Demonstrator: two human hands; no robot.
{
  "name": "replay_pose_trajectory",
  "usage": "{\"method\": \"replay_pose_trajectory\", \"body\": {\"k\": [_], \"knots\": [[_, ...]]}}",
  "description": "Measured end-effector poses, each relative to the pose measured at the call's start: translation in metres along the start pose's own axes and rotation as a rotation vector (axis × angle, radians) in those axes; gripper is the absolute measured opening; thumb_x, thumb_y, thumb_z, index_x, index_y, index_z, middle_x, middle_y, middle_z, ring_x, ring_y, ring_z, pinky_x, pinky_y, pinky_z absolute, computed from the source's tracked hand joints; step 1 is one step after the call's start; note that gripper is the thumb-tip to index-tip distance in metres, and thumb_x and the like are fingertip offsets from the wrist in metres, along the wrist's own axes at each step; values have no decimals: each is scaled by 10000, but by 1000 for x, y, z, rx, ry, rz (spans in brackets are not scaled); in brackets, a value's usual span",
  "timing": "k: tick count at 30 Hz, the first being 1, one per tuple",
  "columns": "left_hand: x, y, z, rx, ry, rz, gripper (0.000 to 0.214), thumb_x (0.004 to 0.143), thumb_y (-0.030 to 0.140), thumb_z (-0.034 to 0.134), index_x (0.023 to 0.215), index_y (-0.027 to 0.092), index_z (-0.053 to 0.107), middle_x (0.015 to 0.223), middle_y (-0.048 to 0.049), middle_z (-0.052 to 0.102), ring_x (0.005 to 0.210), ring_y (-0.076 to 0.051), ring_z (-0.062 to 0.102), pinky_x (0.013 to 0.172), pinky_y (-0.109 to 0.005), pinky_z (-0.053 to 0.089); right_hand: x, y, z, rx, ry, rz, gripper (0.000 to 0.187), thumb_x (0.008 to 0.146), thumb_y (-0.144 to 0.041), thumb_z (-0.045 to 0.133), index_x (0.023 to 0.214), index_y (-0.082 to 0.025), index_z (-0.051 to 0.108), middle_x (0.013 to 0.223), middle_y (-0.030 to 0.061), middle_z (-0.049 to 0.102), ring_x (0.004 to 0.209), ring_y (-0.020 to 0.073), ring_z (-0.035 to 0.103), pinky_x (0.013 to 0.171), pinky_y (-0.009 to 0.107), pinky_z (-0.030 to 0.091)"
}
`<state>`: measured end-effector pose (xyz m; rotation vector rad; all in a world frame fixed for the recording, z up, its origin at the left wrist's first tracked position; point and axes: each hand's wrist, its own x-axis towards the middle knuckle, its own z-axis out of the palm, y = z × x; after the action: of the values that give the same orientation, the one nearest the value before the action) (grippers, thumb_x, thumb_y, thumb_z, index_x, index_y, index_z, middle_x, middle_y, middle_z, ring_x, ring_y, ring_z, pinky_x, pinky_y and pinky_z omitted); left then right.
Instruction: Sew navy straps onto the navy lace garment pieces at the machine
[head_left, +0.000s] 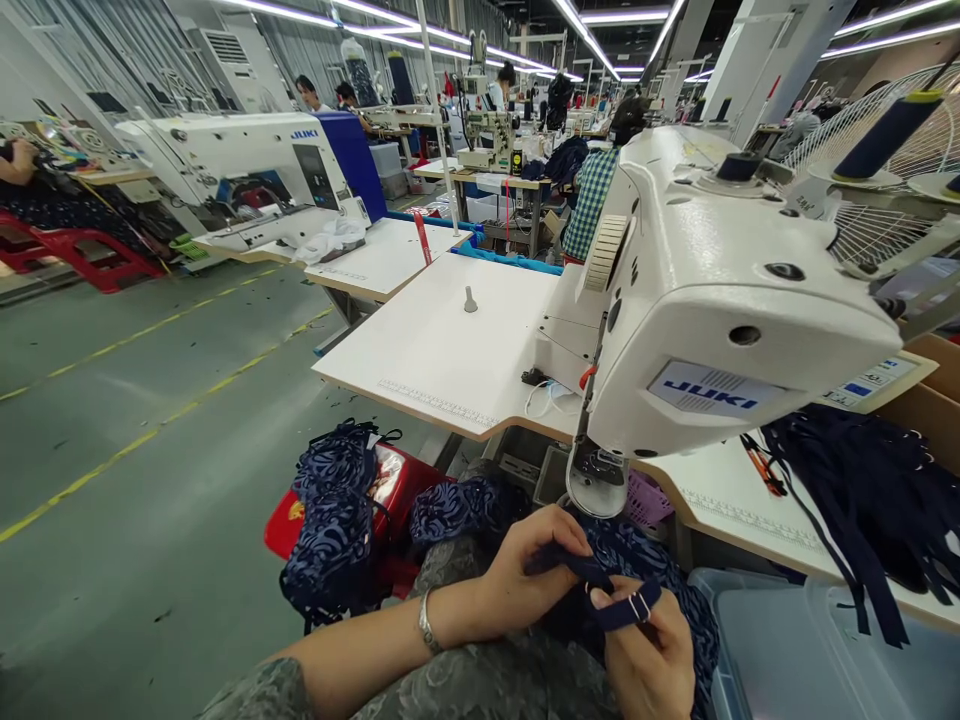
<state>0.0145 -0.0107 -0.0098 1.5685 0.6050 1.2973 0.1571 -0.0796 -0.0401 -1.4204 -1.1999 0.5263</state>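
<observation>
Below the sewing machine (712, 300), left hand (525, 578) and right hand (651, 660) pinch a navy strap (616, 614) — limp, light, I'd judge; grip it beside its metal slider (638, 605).

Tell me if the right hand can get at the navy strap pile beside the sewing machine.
Probably yes: nothing stands between the right hand and the strap pile, though it is busy pinching a navy strap.

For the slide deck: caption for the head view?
Left hand and right hand pinch a navy strap by a white Juki sewing machine.
</observation>
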Motion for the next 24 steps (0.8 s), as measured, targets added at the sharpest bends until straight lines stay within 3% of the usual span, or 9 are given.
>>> {"method": "replay_pose_trajectory", "body": {"k": [6, 8, 10, 12, 14, 17, 19, 21, 24], "knots": [[-1, -3, -4, 27, -10, 31, 117, 798, 63, 608, 852, 167, 622, 849, -73, 651, 795, -168, 624, 718, -290, 504, 10, 18, -10, -149, -101, -406, 44, 781, -244, 723, 738, -248, 724, 692, 24, 686, 614, 195, 634, 554, 308, 489], [0, -1, -5, 38, -29, 5, 130, 797, 84, 627, 897, 166, 634, 858, -72, 646, 793, -166, 616, 711, -281, 501, 13, 18, -10, -160, -67, -517, 87, 787, -173, 702, 789, -257, 725, 711, 12, 669, 635, 180, 627, 579, 296, 488], [2, 2, -5, 54, -71, -38, 161, 793, 122, 660, 948, 164, 650, 864, -73, 644, 799, -168, 608, 720, -279, 496, 15, 15, -9, -134, -19, -523, 126, 811, -154, 663, 850, -263, 713, 755, 11, 650, 686, 174, 619, 627, 290, 486], [5, 3, -5, 55, -106, -105, 143, 790, 169, 683, 931, 156, 672, 866, -74, 645, 821, -175, 602, 763, -292, 485, 18, 10, -7, -81, -19, -345, 68, 833, -195, 638, 841, -246, 683, 798, 19, 627, 727, 174, 599, 640, 280, 473], [6, 4, -3, -24, -114, -271, 105, 790, 228, 691, 854, 146, 681, 850, -64, 637, 820, -173, 589, 785, -295, 467, 22, 5, -4, 15, -83, -33, 81, 836, -283, 644, 781, -223, 640, 781, 15, 595, 696, 163, 564, 590, 255, 446], [7, 2, 0, -212, -144, -573, 231, 781, 363, 692, 815, 137, 659, 775, -29, 612, 720, -142, 549, 700, -268, 454, 31, -2, -2, 311, -162, 457, 200, 792, -393, 693, 783, -212, 607, 724, -11, 554, 638, 137, 519, 563, 231, 430], [7, 1, 1, -274, -175, -663, 320, 762, 448, 690, 807, 134, 648, 714, -9, 593, 643, -119, 514, 635, -248, 436, 38, -7, -2, 541, -219, 681, 236, 761, -406, 728, 804, -215, 598, 712, -23, 558, 641, 133, 526, 582, 229, 442], [7, 0, 1, -278, -173, -697, 378, 741, 502, 689, 745, 128, 634, 654, 4, 570, 586, -101, 481, 591, -233, 411, 44, -12, -3, 697, -283, 800, 242, 747, -387, 749, 785, -213, 584, 685, -29, 569, 627, 133, 543, 576, 229, 445], [8, 1, 0, -253, -158, -736, 443, 732, 544, 677, 612, 127, 593, 577, 3, 547, 530, -91, 457, 540, -222, 369, 49, -18, -4, 794, -342, 845, 231, 756, -367, 747, 750, -207, 579, 637, -25, 590, 586, 142, 570, 542, 234, 444]]}}
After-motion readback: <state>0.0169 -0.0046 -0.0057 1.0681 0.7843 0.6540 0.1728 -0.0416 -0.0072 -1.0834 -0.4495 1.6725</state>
